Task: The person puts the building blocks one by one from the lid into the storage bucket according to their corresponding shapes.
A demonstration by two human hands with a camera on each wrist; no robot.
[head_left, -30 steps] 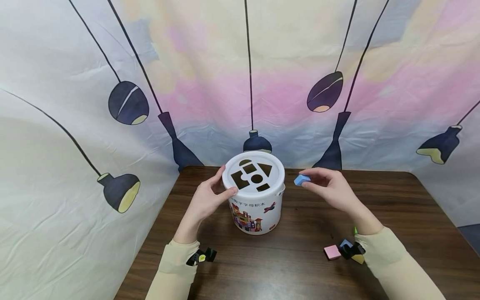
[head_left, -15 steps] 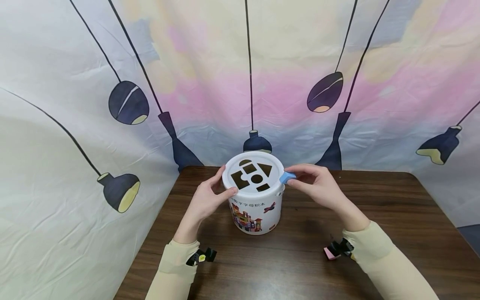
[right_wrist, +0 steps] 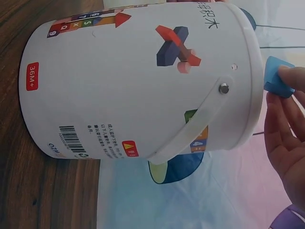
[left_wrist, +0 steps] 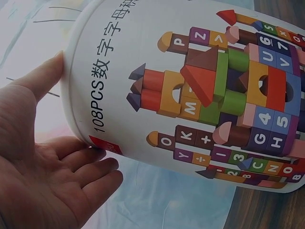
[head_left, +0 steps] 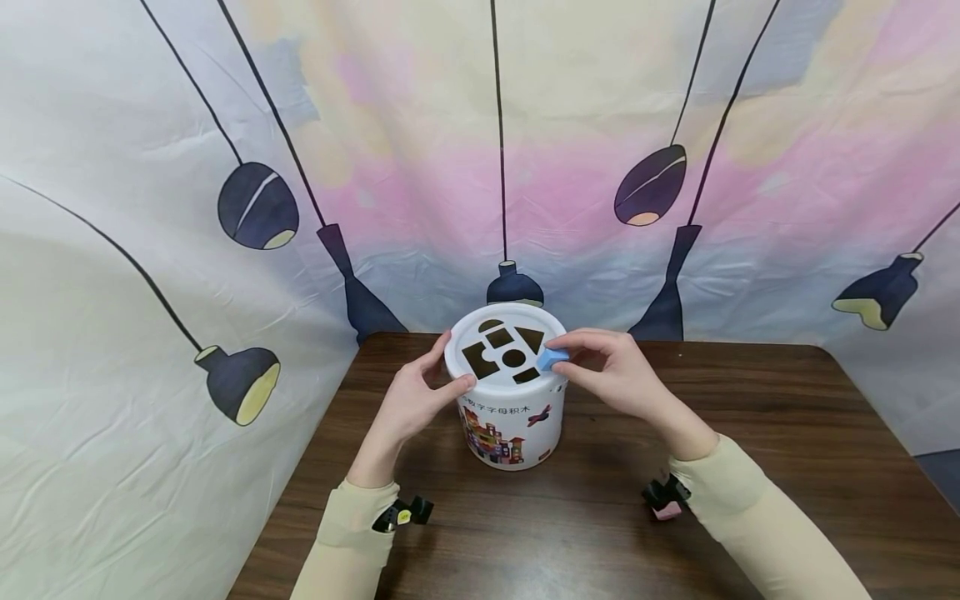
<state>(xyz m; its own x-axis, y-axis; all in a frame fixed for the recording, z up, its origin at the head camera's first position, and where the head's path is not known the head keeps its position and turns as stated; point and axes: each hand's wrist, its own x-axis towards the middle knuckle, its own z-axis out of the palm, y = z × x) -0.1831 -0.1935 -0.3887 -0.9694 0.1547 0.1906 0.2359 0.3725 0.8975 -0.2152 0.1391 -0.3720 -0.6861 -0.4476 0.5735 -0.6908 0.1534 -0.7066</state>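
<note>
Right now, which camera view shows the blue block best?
The right wrist view: the blue block appears largest there, partly behind the thumb. The head view shows it small, in the right hand; the left wrist view shows none of it.

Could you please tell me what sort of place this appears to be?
Probably an indoor spot set up for play or filming: there is a wood-grain table, a creased backdrop printed with hanging lamps, and a white block bucket with shaped holes in its lid.

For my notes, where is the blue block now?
In the head view, the right hand pinches the blue block above the white lid, on its right side.
</note>
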